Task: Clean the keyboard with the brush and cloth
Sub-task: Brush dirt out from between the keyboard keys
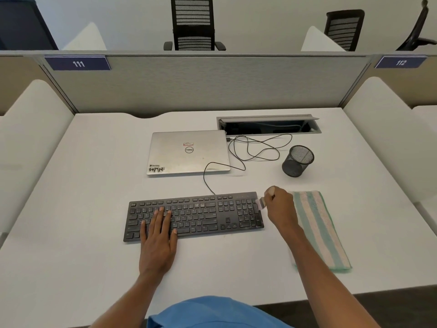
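A black wired keyboard (196, 215) lies flat on the white desk (82, 185). My left hand (158, 235) rests on the keyboard's left half with straight fingers spread over the keys. My right hand (280, 204) is at the keyboard's right end and grips a small pale brush (260, 202), blurred, its bristles over the number pad's top right corner. A folded cloth (324, 230) with green, white and pink stripes lies on the desk just right of my right hand.
A closed silver laptop (189, 151) sits behind the keyboard. A loose black cable (255, 150) loops from it toward the open cable hatch (268, 125). A black mesh pen cup (298, 160) stands behind the cloth. Grey partition panels (212, 81) wall the desk.
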Tool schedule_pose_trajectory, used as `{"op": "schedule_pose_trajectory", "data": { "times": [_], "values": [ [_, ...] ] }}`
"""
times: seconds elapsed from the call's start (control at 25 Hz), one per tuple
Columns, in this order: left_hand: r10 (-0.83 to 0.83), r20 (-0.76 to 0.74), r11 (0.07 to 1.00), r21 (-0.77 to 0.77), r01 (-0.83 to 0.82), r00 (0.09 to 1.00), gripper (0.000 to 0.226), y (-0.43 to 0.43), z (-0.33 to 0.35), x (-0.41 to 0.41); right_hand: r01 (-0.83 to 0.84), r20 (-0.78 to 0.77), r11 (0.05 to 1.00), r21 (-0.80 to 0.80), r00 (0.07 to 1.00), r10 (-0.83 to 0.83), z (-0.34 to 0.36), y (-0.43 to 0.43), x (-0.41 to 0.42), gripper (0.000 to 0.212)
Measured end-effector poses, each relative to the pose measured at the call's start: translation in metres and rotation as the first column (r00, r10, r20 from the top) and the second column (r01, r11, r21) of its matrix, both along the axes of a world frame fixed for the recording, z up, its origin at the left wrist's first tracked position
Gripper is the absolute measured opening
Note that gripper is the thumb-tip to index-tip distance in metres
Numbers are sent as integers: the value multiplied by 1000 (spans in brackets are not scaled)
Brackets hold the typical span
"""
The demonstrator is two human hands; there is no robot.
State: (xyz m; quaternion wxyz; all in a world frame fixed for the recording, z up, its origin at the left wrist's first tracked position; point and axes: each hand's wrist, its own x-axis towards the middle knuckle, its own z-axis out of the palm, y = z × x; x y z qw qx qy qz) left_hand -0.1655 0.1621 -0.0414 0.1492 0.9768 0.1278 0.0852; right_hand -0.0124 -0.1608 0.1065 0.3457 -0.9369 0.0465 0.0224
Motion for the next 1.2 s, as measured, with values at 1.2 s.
{"op": "schedule_pose_trajectory", "data": {
  "times": [1.2],
  "values": [
    [-3,-10,1000,-9,3,1000,62,0,2,-1,-47,-167,994,-94,985,31,-3,-12,-23,24]
  ]
}}
